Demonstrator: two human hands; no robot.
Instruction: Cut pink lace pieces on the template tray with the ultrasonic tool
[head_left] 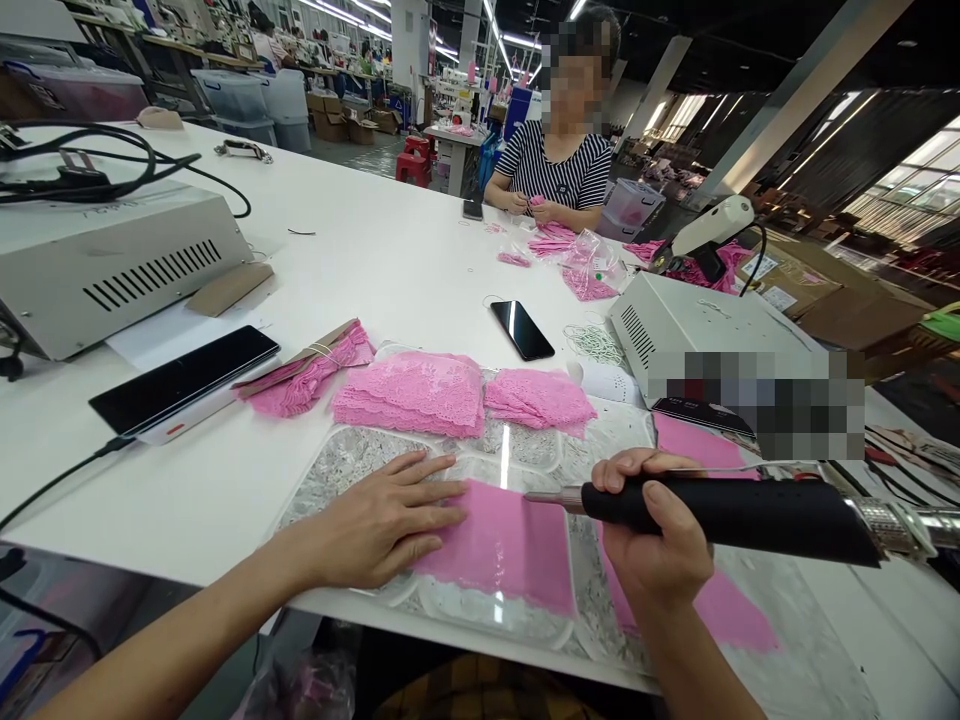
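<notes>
My left hand (382,520) lies flat with its fingers stretched out over the left side of a pink fabric piece (510,550) that has a scalloped lower edge. Wrapped around a black handheld tool (735,515) with a metal tip is my right hand (660,540). The narrow tip points left at the fabric's upper right part; whether it touches cannot be made out. Beneath the fabric is a clear plastic template (450,605) on a grey marbled board (322,480). More pink fabric (735,610) shows below and right of my right hand.
Behind the board sit a pink lace stack (409,390) and a smaller pile (536,397). A phone (523,330) lies beyond them. Machine boxes stand left (142,260) and right (697,325). A tablet-like device (187,380) lies left. Across the table, a person (555,165) handles pink pieces.
</notes>
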